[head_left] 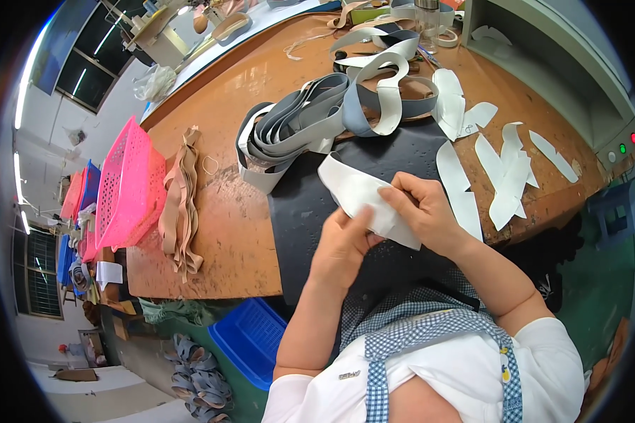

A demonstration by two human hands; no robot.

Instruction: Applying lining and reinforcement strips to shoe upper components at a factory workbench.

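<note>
Over the black mat [300, 233] I hold a white curved cut piece [356, 187] between both hands. My left hand [340, 243] grips its lower left edge, the fingers slightly blurred. On the piece's right side, my right hand [425, 211] pinches it with the thumb on top. A looped stack of grey and white strips [300, 116] lies just beyond my hands. To the right of the mat, a flat white notched piece [458, 187] rests close to my right forearm.
More white cut pieces [504, 173] are scattered at right, near a grey box-shaped machine [543, 63] with lit buttons. Tan strips [182, 204] and a pink basket [130, 187] stand at left. A blue crate [250, 338] sits below the table edge; a clear jar [427, 21] stands far back.
</note>
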